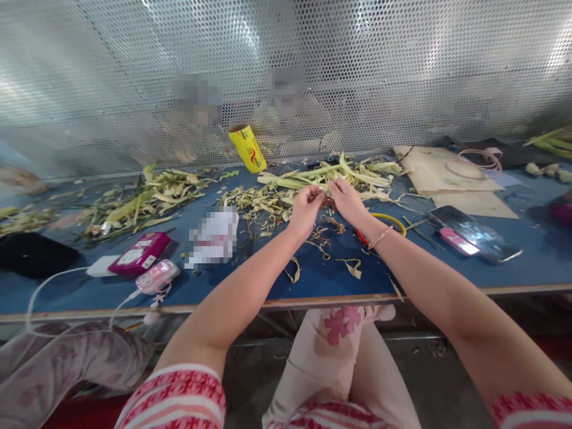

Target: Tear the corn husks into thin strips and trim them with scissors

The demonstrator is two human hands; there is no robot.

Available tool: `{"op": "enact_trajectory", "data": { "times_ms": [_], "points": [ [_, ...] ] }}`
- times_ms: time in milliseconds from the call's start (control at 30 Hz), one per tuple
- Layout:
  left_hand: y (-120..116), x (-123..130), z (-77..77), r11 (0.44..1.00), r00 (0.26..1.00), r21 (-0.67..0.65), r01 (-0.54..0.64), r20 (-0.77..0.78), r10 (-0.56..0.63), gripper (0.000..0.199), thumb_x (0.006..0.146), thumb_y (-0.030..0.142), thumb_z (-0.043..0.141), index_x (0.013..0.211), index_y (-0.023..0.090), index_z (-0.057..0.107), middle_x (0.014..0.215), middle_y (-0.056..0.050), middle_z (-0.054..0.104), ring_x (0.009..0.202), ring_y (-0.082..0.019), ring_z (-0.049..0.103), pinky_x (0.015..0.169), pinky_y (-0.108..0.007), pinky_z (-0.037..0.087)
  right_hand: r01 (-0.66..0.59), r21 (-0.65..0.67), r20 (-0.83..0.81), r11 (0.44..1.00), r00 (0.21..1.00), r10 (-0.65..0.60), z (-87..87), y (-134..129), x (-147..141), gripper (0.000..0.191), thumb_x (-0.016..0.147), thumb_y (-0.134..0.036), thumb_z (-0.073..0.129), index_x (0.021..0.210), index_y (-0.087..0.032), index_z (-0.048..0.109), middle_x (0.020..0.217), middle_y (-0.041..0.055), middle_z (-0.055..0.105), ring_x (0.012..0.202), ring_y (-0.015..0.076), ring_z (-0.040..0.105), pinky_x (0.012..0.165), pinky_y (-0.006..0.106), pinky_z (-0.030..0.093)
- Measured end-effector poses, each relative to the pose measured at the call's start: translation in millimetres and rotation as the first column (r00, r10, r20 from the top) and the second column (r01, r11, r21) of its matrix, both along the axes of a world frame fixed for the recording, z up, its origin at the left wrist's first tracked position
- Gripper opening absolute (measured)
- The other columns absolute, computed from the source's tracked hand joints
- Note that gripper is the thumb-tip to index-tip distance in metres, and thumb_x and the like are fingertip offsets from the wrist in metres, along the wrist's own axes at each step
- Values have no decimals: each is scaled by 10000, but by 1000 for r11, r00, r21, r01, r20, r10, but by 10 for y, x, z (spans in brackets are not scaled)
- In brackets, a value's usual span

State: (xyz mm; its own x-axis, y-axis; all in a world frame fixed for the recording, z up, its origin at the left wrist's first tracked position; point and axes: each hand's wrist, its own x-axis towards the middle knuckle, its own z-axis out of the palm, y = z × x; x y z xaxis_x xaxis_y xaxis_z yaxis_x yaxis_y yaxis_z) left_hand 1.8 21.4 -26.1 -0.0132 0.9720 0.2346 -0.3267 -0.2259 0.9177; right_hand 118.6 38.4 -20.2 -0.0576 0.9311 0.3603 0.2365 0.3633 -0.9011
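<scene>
There lay the pale leaf strips, heaped on the blue table just beyond the fingers: light, pliable, likely quick to tear, best taken along a broader stretch! And the pose: forearms angled inward, left hand and right hand nearly meeting, fingers curled; whether either pinched a strip, I couldn't tell.

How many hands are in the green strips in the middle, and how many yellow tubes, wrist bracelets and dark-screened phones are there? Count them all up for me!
Hands at the strips: 2, the left hand and the right hand
Yellow tube: 1
Bracelet, on the right wrist: 1
Phone: 1
Total: 5, not counting strips
</scene>
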Motion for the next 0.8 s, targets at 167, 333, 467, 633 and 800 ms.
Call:
{"op": "enact_trajectory", "data": {
  "times_ms": [167, 333, 467, 633, 800],
  "points": [
    [-23, 10, 13, 1000, 1000, -19, 11, 13, -11, 105, 776, 81, 607, 808, 165, 553, 746, 36, 582, 693, -78, 580, 802, -281, 531, 127, 90, 102, 988, 985, -136, 86, -87, -11, 240, 901, -304, 510, 678, -236, 452, 589, -14, 474, 652, 162, 494, 665, 303, 368],
    [-37, 13, 23, 999, 999, -31, 35, -20, -36, 146, 762, 87, 630, 847, 170, 545, 748, 36, 584, 692, -89, 591, 825, -313, 530, 113, 94, 34, 989, 993, -117, 72, -49, 4, 214, 877, -310, 545, 686, -237, 482, 577, -22, 472, 625, 159, 478, 638, 298, 358],
    [-25, 14, 7, 999, 999, -28, 42, -33, -43, 196, 743, 75, 634, 882, 170, 533, 730, 44, 584, 667, -89, 591, 811, -318, 531, 111, 75, 23, 991, 993, -113, 68, -32, 14, 192, 879, -271, 544, 699, -231, 492, 574, -28, 481, 596, 148, 477, 622, 294, 356],
    [-17, 12, -20, 997, 996, -19, 77, -47, -78, 229, 724, 60, 630, 893, 168, 520, 682, 55, 588, 628, -88, 590, 766, -305, 533, 138, 83, 12, 987, 990, -139, 82, -36, 39, 159, 889, -306, 545, 752, -231, 514, 539, -48, 451, 551, 134, 450, 592, 281, 354],
    [-85, 21, 39, 989, 992, -80, 123, 10, -122, 248, 697, 47, 649, 875, 164, 524, 656, 56, 594, 615, -90, 596, 723, -277, 525, 126, 146, -10, 981, 992, -126, 77, -15, 56, 159, 880, -286, 551, 745, -217, 503, 583, -46, 470, 564, 117, 444, 583, 266, 346]
  ]
}}
